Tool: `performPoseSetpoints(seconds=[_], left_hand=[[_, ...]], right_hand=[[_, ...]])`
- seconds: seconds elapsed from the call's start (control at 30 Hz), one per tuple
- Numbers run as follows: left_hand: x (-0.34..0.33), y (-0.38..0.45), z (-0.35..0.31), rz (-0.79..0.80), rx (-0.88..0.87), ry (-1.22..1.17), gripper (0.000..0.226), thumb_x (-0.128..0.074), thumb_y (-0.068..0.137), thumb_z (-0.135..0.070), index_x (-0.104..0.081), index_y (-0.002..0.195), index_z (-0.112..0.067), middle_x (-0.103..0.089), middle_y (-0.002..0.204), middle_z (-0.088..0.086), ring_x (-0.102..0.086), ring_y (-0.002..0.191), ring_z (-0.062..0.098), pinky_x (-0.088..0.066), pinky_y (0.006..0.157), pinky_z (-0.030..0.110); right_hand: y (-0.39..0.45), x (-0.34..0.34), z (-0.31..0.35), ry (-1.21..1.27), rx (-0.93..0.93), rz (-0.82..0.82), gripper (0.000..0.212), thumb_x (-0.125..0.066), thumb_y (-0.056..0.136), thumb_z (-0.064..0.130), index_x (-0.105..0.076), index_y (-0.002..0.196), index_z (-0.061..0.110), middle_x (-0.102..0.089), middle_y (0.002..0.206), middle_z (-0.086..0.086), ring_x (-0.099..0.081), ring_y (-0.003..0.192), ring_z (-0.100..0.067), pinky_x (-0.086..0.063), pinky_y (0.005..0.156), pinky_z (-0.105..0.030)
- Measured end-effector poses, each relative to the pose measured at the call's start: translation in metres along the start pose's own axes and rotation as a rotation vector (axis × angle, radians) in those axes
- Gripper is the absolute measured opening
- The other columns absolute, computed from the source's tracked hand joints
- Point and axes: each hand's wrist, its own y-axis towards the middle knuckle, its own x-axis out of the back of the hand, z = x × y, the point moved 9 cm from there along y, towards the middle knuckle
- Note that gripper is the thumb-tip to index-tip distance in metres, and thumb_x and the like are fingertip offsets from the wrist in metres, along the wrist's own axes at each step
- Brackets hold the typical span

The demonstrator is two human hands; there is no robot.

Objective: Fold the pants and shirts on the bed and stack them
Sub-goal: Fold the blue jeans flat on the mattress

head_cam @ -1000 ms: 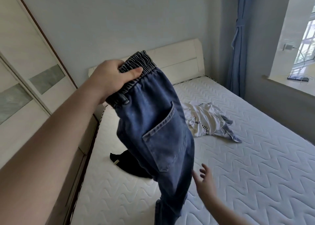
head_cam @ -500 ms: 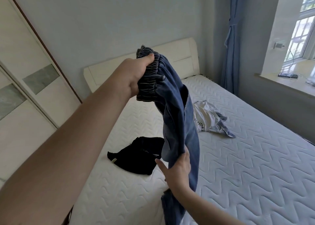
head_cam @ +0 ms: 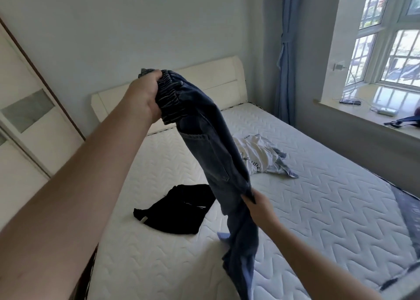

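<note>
Blue denim pants [head_cam: 211,149] hang in the air over the bed [head_cam: 318,197]. My left hand [head_cam: 145,95] grips their bunched elastic waistband up high. My right hand [head_cam: 259,205] pinches the pants lower down, around mid-leg, and the legs trail down to the mattress near me. A crumpled black garment [head_cam: 175,208] lies on the mattress to the left of the pants. A crumpled white shirt with dark lettering [head_cam: 259,156] lies further back, partly hidden behind the pants.
A cream headboard [head_cam: 218,81] closes the far end of the bed. A wardrobe [head_cam: 27,122] stands close on the left. A blue curtain [head_cam: 286,49] and a window sill [head_cam: 368,117] with cables and small items are on the right.
My left hand has kept the waistband raised while the pants twisted. My right hand went from open below the pants to gripping the leg, then shifted right.
</note>
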Motion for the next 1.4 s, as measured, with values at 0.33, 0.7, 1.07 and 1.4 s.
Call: performPoseSetpoints(seconds=[0.33, 0.7, 1.07, 1.4], left_hand=[[0.017, 0.04, 0.076, 0.025, 0.183, 0.065, 0.024, -0.052, 0.098, -0.041, -0.065, 0.089, -0.022, -0.075, 0.074, 0.006, -0.072, 0.062, 0.026, -0.054, 0.054, 0.04], [-0.014, 0.105, 0.225, 0.033, 0.449, 0.088, 0.041, -0.048, 0.098, -0.05, -0.067, 0.107, -0.015, -0.074, 0.085, 0.012, -0.066, 0.083, 0.028, -0.05, 0.068, 0.041], [0.044, 0.114, 0.357, -0.123, 0.428, 0.281, 0.074, -0.076, 0.065, -0.053, -0.064, 0.114, 0.0, -0.072, 0.098, 0.022, -0.072, 0.084, 0.036, -0.059, 0.071, 0.05], [0.193, 0.033, 0.517, -0.317, 0.538, 0.377, 0.039, -0.074, 0.083, -0.041, -0.056, 0.109, -0.019, -0.07, 0.107, 0.015, -0.07, 0.089, 0.034, -0.057, 0.075, 0.057]], right_hand=[[0.048, 0.158, 0.012, 0.029, 0.072, -0.268, 0.022, -0.051, 0.1, 0.035, -0.063, 0.082, 0.03, -0.066, 0.077, 0.016, -0.059, 0.075, -0.004, -0.043, 0.065, -0.021], [0.145, 0.265, 0.028, -0.735, 0.355, -0.105, 0.047, -0.074, 0.064, 0.064, -0.045, 0.082, 0.032, -0.056, 0.074, 0.008, -0.05, 0.069, -0.02, -0.04, 0.061, -0.034], [0.15, 0.152, -0.123, -0.942, 0.407, 0.215, 0.025, -0.071, 0.082, 0.016, -0.061, 0.104, 0.007, -0.062, 0.11, -0.011, -0.061, 0.099, -0.034, -0.05, 0.079, -0.044], [0.038, -0.023, -0.299, -1.098, 0.003, 0.641, 0.031, -0.044, 0.096, 0.013, -0.044, 0.127, 0.019, -0.049, 0.123, -0.004, -0.053, 0.113, -0.025, -0.044, 0.073, -0.036]])
